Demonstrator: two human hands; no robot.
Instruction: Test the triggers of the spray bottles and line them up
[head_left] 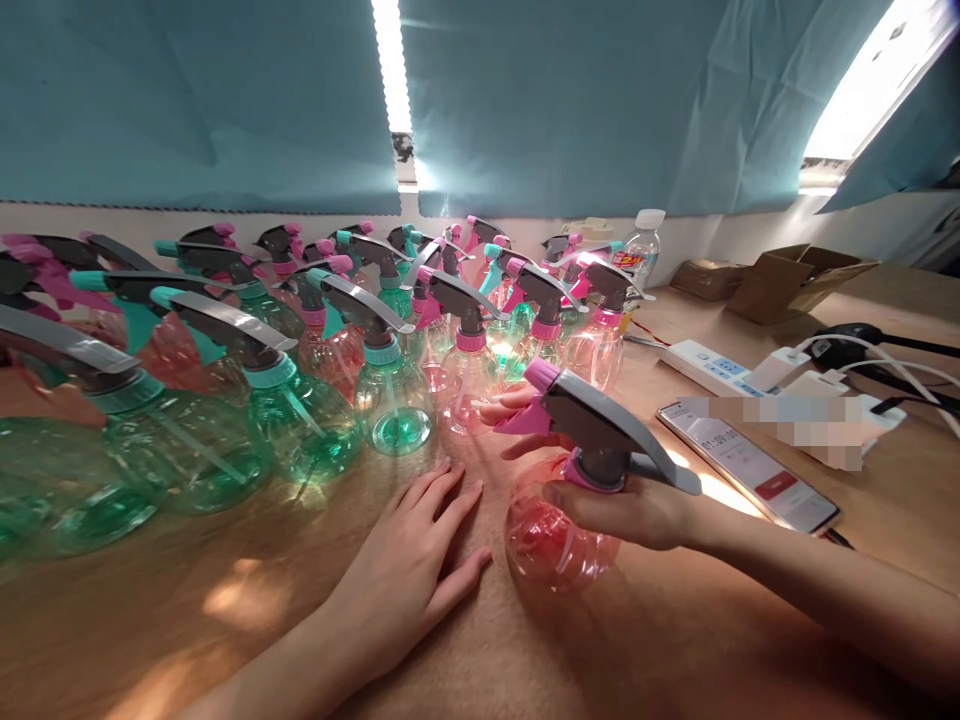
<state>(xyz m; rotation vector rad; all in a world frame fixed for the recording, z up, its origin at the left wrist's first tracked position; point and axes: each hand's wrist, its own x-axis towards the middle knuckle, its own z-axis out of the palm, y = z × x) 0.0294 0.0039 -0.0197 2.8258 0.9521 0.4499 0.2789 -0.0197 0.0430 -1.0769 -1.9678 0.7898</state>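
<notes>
A pink spray bottle (551, 545) with a grey and pink trigger head (600, 425) stands upright in front of me. My right hand (637, 510) is around its upper body, with the thumb across the near side and the fingers reaching out behind. Flat on the table, my left hand (424, 545) has its fingers stretched and holds nothing. It lies just left of the pink bottle, apart from it. Closest beyond my left fingertips is a green spray bottle (394, 405) with a turquoise collar; a clear pink spray bottle (469, 385) stands beside that one.
Several more green and pink spray bottles (300, 425) crowd the table's left and back. On the right lie a phone (742, 465) showing a timer, a white power strip (709, 362) with cables, and an open cardboard box (787, 285). A clear capped bottle (643, 250) stands behind.
</notes>
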